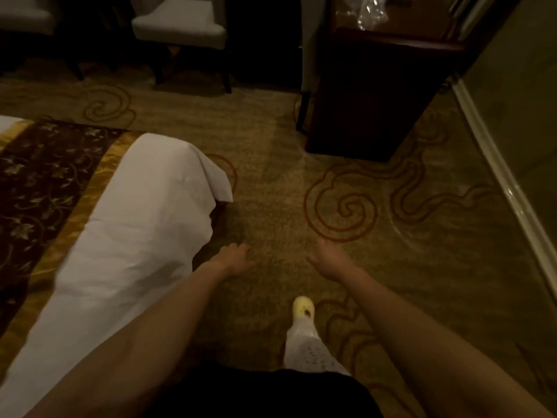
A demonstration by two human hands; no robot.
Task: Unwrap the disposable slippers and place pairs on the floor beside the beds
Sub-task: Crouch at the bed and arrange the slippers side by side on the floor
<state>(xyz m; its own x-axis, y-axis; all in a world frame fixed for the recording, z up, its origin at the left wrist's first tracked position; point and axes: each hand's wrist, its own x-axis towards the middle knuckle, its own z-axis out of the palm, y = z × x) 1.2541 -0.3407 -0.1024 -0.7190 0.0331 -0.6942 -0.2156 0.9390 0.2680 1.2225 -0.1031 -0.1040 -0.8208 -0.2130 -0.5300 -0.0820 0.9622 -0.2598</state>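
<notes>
Floor surface: a tan carpet (pixel 271 176) with red-brown spiral and ribbon motifs covers the whole visible floor. Left side: the foot end of a bed (pixel 135 236), covered in a white sheet, with a dark floral runner (pixel 39 182) edged in gold lying across it. One loose sheet corner (pixel 217 179) hangs off the end of the bed above the carpet. Far side: a pale upholstered chair (pixel 180 25) on dark legs stands on the carpet, with a second chair (pixel 24 13) partly in frame at the upper left. Upper right: a dark wooden cabinet (pixel 370 101) stands on the carpet near the wall (pixel 518 86), which ends at a light baseboard (pixel 497 167) running diagonally down the right side. Crumpled clear plastic (pixel 369 12) lies on the cabinet top, well apart from both hands; whether it contains slippers cannot be determined. Left hand (pixel 233 260): extended above the carpet just beside the end of the bed, fingers relaxed, grasping nothing. Right hand (pixel 330 263): extended above the carpet near a spiral motif, palm turned inward, fingers loose, grasping nothing. Below the hands, one foot in pale yellow footwear (pixel 303 307) rests on the carpet beneath a white trouser leg (pixel 307 348).
</notes>
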